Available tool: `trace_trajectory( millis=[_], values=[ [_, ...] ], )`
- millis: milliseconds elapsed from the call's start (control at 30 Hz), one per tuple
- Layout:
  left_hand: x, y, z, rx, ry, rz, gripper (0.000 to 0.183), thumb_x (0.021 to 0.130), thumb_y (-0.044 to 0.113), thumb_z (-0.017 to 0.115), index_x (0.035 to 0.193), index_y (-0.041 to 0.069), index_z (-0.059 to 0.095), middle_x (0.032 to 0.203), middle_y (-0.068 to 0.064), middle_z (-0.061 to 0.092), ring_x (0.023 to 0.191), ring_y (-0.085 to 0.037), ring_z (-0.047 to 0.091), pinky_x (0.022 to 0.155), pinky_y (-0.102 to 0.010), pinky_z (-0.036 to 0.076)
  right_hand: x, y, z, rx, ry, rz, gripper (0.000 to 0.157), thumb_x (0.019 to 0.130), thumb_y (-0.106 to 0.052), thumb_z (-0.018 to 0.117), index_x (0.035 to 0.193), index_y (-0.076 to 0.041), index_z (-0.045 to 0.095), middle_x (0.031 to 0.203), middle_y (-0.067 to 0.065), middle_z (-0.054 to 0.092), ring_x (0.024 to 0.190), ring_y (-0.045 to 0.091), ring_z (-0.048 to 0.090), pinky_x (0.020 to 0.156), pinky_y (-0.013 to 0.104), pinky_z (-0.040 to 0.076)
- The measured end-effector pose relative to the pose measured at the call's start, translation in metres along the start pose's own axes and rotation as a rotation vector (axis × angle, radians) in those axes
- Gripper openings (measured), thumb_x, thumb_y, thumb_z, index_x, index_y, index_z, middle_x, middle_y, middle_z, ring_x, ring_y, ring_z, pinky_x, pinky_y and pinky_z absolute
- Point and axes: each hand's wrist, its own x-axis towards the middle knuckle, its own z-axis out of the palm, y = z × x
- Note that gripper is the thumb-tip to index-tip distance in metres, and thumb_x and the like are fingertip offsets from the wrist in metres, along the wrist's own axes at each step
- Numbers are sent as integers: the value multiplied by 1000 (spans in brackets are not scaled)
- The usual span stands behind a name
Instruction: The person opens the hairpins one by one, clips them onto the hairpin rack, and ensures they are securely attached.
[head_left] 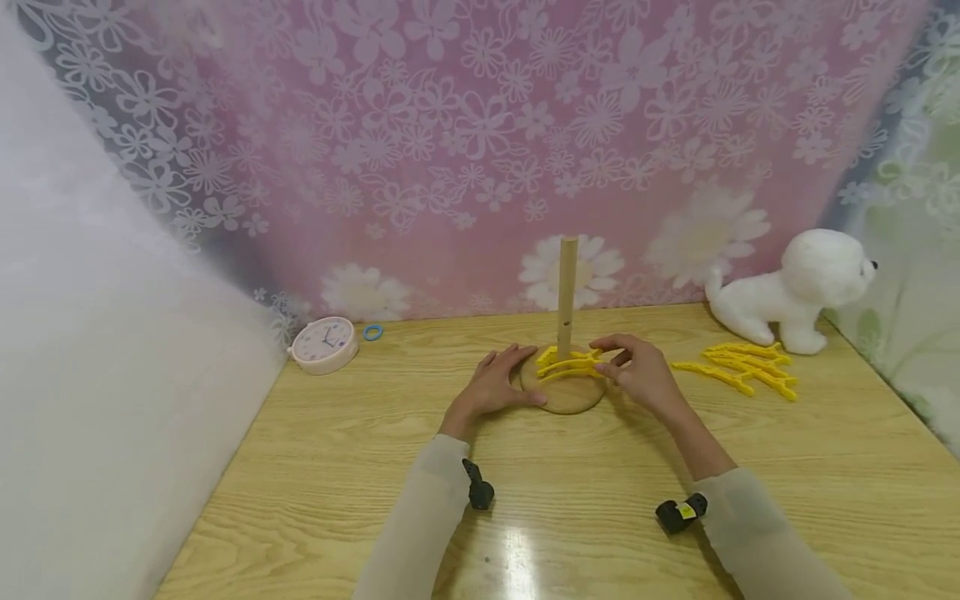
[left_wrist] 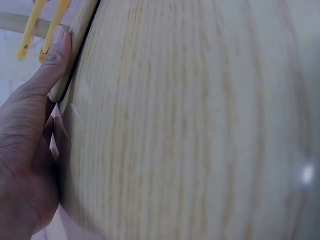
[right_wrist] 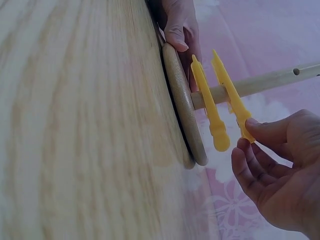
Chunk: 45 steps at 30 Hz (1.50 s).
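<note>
A wooden stand with an upright post [head_left: 567, 287] rises from a round base [head_left: 570, 405] on the table. My left hand [head_left: 493, 385] grips the base's left rim, its thumb along the front edge. With thumb and fingertips, my right hand [head_left: 647, 377] pinches the end of a long yellow plastic clip [right_wrist: 232, 95], which lies across the post. Lower down, between that piece and the base, a second yellow clip [right_wrist: 210, 107] sits at the post. A hole shows in the post above both clips. Part of my left hand is hidden behind the base in the right wrist view.
Several more yellow clips [head_left: 750, 364] lie in a loose pile to the right. Behind them sits a white plush dog [head_left: 798, 287]. At the back left are a pink round clock [head_left: 325, 345] and a small blue ring [head_left: 372, 332]. A flowered curtain [head_left: 465, 167] hangs along the table's back edge.
</note>
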Motion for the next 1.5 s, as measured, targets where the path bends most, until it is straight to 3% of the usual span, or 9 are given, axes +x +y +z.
trace_trajectory(
  millis=[200, 400, 667, 800, 967, 1267, 1400, 1500],
  values=[
    [0, 1, 1, -30, -15, -2, 98, 84, 57, 83, 164, 36, 32, 173, -1, 22, 161, -17, 10, 130, -41, 1, -1, 1, -10, 44, -62, 29, 36, 100, -9, 70, 135, -3, 66, 131, 20, 65, 96, 33, 68, 67, 40, 62],
    [0, 1, 1, -22, -7, 6, 98, 84, 57, 83, 165, 33, 32, 172, 0, 25, 160, -16, 13, 130, -40, 1, -4, 10, -49, 83, -126, 54, 45, 103, -18, 69, 144, -3, 58, 141, 26, 57, 98, 37, 67, 76, 44, 63],
    [-2, 3, -6, -27, 12, 27, 97, 85, 55, 82, 165, 28, 33, 171, 0, 29, 160, -17, 15, 130, -42, 2, -13, 46, -108, 48, -55, 157, 56, 103, -25, 69, 148, 3, 52, 139, 27, 54, 82, 22, 66, 67, 34, 60],
    [-2, 4, -6, -38, 6, 28, 98, 85, 56, 82, 165, 28, 33, 171, -1, 28, 160, -18, 14, 130, -44, 2, -25, 55, -127, 0, -6, 185, 52, 104, -20, 67, 146, 6, 52, 136, 28, 53, 80, 18, 64, 63, 32, 59],
    [-1, 3, -5, -38, -1, 25, 100, 84, 57, 82, 165, 29, 32, 172, -2, 26, 161, -20, 14, 130, -44, 2, -35, 61, -136, -20, -11, 237, 49, 104, -17, 66, 145, 8, 52, 134, 34, 55, 79, 19, 64, 61, 31, 57],
    [-3, 5, -5, -44, -5, 29, 99, 85, 57, 82, 165, 29, 32, 172, -4, 25, 161, -20, 12, 130, -44, 1, -47, 77, -148, -187, -17, 265, 58, 100, -37, 72, 137, 6, 59, 126, 30, 62, 67, 20, 62, 57, 30, 53],
    [-3, 6, -4, -37, -8, 30, 98, 85, 56, 82, 165, 28, 32, 172, -5, 26, 161, -20, 13, 130, -45, 1, -51, 89, -150, -225, -37, 251, 53, 99, -33, 74, 135, 4, 62, 111, 23, 68, 63, 19, 59, 55, 29, 50],
    [-3, 6, -2, -35, -13, 28, 98, 85, 55, 82, 165, 28, 33, 172, -4, 26, 161, -19, 13, 130, -44, 1, -54, 97, -151, -261, -38, 220, 47, 97, -27, 76, 132, 4, 65, 111, 24, 68, 70, 22, 58, 59, 30, 48]
  ],
)
